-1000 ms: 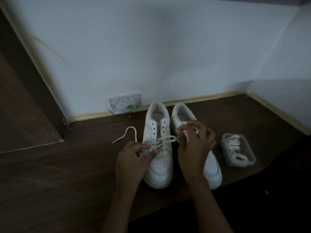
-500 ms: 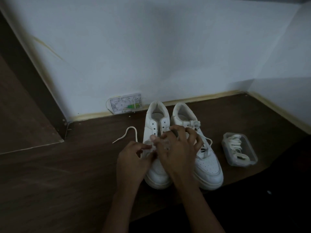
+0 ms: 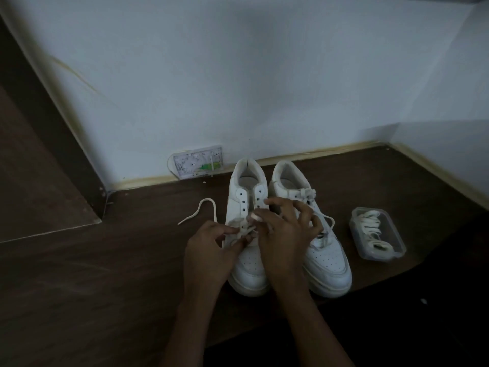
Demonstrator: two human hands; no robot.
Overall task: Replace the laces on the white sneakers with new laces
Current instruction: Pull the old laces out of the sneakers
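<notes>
Two white low-top leather sneakers are standing side by side on the dark brown wooden floor [image 3: 105, 274], heels toward the far wall and toes toward the viewer. The left sneaker [image 3: 247, 263] is showing open eyelets along its upper rows, with a cream flat lace [image 3: 209, 205] crossing only its lower rows; one free end of this lace is trailing onto the floor to the left. The right sneaker [image 3: 328, 258] is carrying a lace tied in a bow near its collar. The left hand [image 3: 209, 250] is pinching the lace between thumb and fingertips at the left edge of the left sneaker's lacing. The right hand [image 3: 285, 234] is reaching across the same sneaker, thumb and forefinger closing together at the lacing and the other fingers spread loosely; whether it has actual hold of the lace cannot be told. One clear rectangular plastic container [image 3: 397, 247], holding coiled white laces [image 3: 370, 223], is lying to the right of the pair. One small white panel [image 3: 198, 162] is leaning against the far wall.
</notes>
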